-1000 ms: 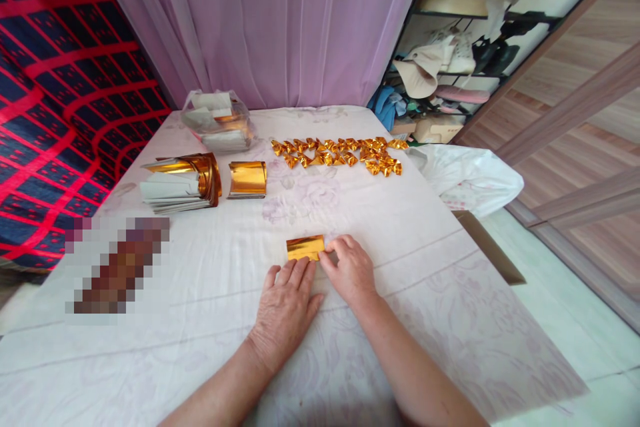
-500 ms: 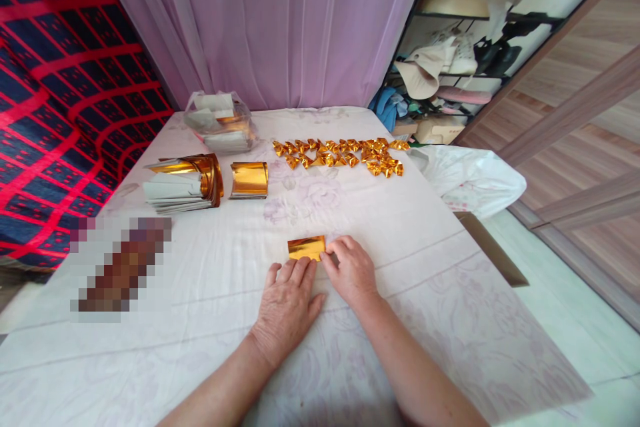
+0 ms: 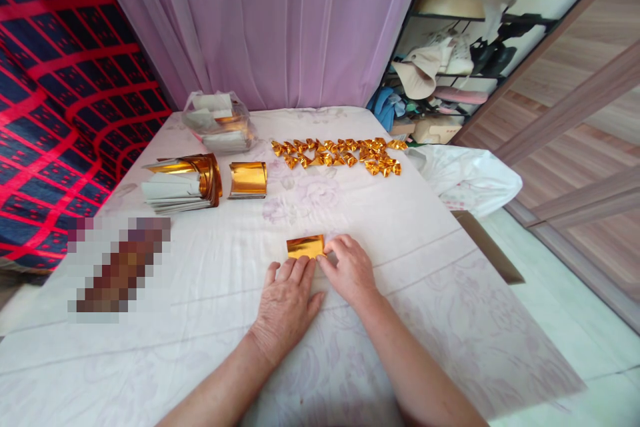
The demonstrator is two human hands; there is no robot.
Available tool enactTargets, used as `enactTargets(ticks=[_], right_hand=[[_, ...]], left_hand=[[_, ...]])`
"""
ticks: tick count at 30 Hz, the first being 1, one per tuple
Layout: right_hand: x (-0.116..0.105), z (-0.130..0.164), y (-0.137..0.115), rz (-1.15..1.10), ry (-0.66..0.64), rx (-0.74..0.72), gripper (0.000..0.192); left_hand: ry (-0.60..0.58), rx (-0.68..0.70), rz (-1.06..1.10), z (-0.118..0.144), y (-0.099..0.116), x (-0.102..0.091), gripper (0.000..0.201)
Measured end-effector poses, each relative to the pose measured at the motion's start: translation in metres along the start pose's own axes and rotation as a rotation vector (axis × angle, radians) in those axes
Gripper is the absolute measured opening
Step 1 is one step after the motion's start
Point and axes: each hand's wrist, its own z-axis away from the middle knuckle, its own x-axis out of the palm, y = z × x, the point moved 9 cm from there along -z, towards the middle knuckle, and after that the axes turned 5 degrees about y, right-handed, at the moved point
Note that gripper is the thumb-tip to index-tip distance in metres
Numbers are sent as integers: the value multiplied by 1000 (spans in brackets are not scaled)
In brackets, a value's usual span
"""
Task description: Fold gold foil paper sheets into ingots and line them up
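Note:
A small folded sheet of gold foil paper (image 3: 305, 246) lies on the table in front of my hands. Flat on the cloth, my left hand (image 3: 286, 303) rests its fingertips along the sheet's near edge, thumb spread apart. With thumb and forefinger bent together, my right hand (image 3: 351, 271) pinches the sheet at its near right corner. Beyond, several folded gold foil pieces (image 3: 327, 159) sit in rows. To their left are a short stack of gold foil sheets (image 3: 249, 180) and a larger curled bundle of foil paper (image 3: 173, 195) with pale backs.
A clear plastic bag (image 3: 219, 121) of foil paper stands at the table's back left. The tablecloth (image 3: 415, 340) is pale and flowered. A white plastic bag (image 3: 473, 177) is beyond the right edge, near shelves. A blurred-out patch (image 3: 123, 267) covers something at left.
My right thumb has slid slightly left along the foil sheet's near edge. My left hand stays in place, and the view has shifted a little.

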Motion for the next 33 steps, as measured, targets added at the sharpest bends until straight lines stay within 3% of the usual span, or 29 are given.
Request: enactTargets(ticks=[11,20,33], right_hand=[[-2,0,8,-182,-35,-50,16],[-7,2,5,-203,76,-11,11],[7,3,-11,-83,-61,-69,12]], left_hand=[[6,7,-13,0,0,0,45],[19,9,-9,0,1,-1,43],[-39,-4,-4,1,-1,3,46]])
